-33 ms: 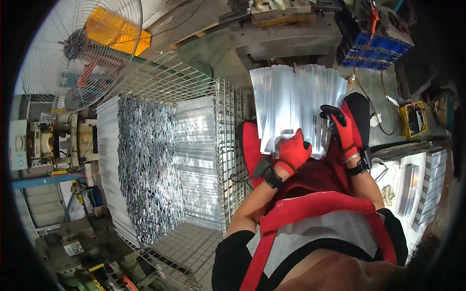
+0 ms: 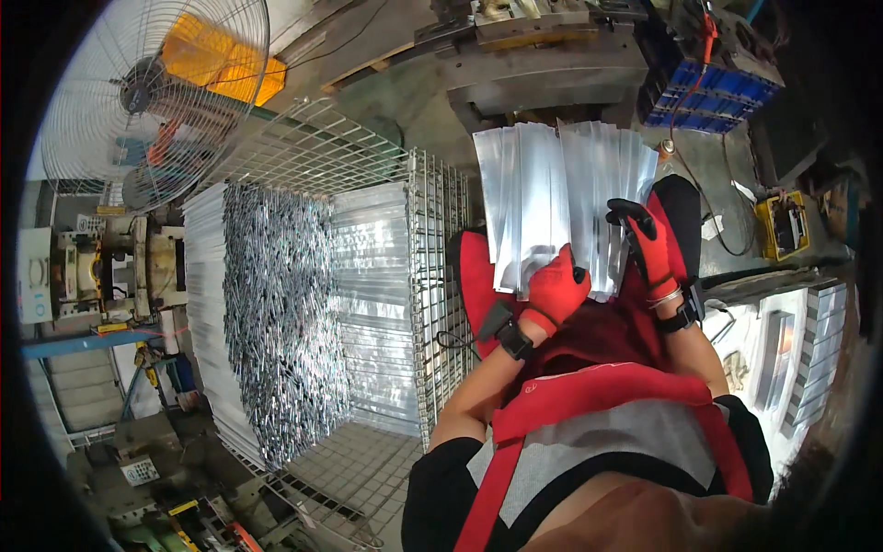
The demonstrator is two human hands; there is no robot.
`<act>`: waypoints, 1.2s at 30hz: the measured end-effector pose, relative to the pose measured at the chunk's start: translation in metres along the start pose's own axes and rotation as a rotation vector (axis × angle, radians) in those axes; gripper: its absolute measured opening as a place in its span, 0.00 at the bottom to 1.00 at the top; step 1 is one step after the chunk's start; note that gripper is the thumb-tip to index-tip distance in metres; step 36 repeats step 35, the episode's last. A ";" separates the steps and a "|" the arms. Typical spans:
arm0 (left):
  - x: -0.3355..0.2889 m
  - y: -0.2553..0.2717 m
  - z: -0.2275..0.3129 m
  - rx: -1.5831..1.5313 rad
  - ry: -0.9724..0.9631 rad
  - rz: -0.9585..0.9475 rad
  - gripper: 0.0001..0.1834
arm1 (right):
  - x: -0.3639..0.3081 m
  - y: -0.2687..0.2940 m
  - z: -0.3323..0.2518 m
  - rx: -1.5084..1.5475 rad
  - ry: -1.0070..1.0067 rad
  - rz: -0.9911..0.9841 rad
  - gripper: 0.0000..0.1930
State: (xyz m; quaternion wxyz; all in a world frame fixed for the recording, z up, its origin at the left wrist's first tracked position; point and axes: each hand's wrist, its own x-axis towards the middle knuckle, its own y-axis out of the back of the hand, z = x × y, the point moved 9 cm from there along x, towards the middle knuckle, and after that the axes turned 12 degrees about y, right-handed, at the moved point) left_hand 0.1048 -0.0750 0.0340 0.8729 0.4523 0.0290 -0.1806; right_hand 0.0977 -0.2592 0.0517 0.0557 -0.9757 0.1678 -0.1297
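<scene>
A fanned stack of thin, shiny metal strips lies across my lap, long sides pointing away from me. My left hand, in a red glove with black fingertips, is closed at the near end of the strips. Its index finger and thumb show; the other fingers are tucked out of sight. On the right side of the stack is my right hand, also gloved in red and black. Its fingers are apart and bent over the strips, with no strip visibly gripped.
To my left stands a wire mesh cage packed with stacked metal strips. A large fan is at the far left. Ahead are a heavy metal bench and a blue crate. A yellow bin sits at right.
</scene>
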 end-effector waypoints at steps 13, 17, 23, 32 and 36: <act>0.037 0.047 0.031 -1.085 -0.125 -0.122 0.14 | 0.091 -0.048 -0.033 0.084 0.109 -0.119 0.14; 0.060 0.003 0.035 -1.551 0.101 -0.707 0.21 | 0.112 -0.030 0.018 0.186 0.013 -0.107 0.15; 0.074 0.022 0.063 -1.411 0.129 -0.724 0.23 | 0.145 -0.051 -0.011 0.271 0.076 -0.020 0.10; 0.121 0.056 0.103 -1.499 -0.008 -0.843 0.25 | 0.216 -0.059 -0.011 0.239 0.119 -0.090 0.12; 0.129 0.053 0.090 -1.393 0.095 -0.787 0.25 | 0.219 -0.059 0.000 0.196 0.085 -0.135 0.13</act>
